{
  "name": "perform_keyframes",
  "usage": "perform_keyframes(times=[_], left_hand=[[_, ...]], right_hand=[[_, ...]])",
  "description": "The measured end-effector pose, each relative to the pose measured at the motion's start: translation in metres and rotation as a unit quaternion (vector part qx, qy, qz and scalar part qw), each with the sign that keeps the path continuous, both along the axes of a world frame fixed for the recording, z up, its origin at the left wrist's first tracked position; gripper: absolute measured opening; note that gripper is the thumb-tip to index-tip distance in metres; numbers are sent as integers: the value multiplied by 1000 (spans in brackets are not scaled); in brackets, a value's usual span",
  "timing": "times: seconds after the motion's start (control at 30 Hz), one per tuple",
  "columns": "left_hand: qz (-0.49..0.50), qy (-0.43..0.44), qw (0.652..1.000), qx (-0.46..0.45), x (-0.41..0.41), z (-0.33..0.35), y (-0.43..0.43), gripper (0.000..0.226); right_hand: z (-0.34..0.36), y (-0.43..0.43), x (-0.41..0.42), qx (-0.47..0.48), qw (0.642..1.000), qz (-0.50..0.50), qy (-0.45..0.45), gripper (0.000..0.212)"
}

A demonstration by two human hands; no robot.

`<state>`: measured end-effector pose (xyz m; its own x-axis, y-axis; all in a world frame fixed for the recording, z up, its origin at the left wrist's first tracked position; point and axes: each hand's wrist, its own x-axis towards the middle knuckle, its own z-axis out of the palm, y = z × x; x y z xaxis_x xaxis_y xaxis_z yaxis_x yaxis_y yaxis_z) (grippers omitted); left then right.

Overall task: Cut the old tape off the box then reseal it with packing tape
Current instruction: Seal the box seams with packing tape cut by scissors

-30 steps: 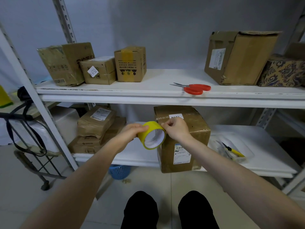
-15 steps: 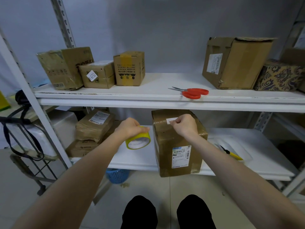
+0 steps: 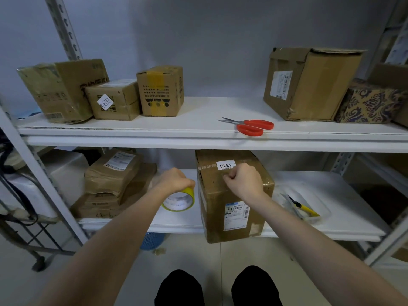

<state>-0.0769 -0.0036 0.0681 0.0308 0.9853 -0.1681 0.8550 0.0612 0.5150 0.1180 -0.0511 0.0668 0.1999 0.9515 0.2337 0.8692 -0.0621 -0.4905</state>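
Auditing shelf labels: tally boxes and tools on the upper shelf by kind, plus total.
Brown cardboard boxes: 5 (the last is cut off at the right edge)
Patterned box: 1
Scissors: 1
Total: 7

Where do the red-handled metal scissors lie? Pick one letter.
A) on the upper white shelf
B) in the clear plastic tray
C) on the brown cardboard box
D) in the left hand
A: the red-handled metal scissors lie flat on the upper white shelf, near its front edge.
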Motion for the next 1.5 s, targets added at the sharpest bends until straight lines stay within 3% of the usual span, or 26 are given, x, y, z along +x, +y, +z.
perform_keyframes(times=[0.17, 0.27, 0.33, 0.4, 0.47, 0.57, 0.63, 0.8, 0.93, 1.03, 1.1, 1.2, 1.3, 1.37, 1.5], left_hand=[[-4, 5, 1000, -12, 6, -14, 3, 40], [-5, 29, 999, 29, 10, -18, 0, 18], [-19, 7, 997, 75, 12, -20, -2, 28], [-74, -45, 990, 114, 14, -22, -5, 46], [-123, -85, 981, 125, 15, -22, -10, 50], [-136, -63, 982, 112, 11, -25, -10, 51], [-133, -29, 984, 116, 9, -27, -9, 50], [-111, -35, 978, 173, 20, -29, -17, 42], [-89, -43, 974, 202, 40, -32, -32, 35], [-94, -63, 974, 199, 51, -34, -41, 35], [-98, -134, 971, 173, 54, -33, -47, 39], [20, -289, 952, 99, 54, -30, -53, 39], [39, -258, 962, -78, 57, -36, -52, 32], [27, -287, 941, -177, 61, -35, -57, 24], [26, -307, 932, -193, 60, -38, -50, 39]], right_hand=[[2, 4, -5, -26, 994, 23, -101, 30], [13, 6, -2, -30, 982, 18, -185, 40], [18, 7, 4, -39, 976, 11, -214, 47], [17, 7, 7, -43, 973, 10, -227, 40], [12, 5, 3, -4, 976, 16, -219, 21], [-5, -1, -4, 105, 977, 88, -166, 25], [-19, -8, -9, 127, 963, 165, -169, 23], [-36, -12, -8, 61, 961, 163, -216, 49], [-36, -7, 0, -16, 951, 138, -276, 92], [-47, -12, 4, 13, 956, 61, -286, 88], [-56, -19, 7, 75, 953, 41, -292, 74], [-66, -20, 17, 187, 936, 79, -287, 56], [-62, -18, 23, 203, 933, 115, -275, 52], [-62, -20, 25, 173, 940, 115, -269, 54], [-63, -17, 26, 159, 946, 121, -256, 55]])
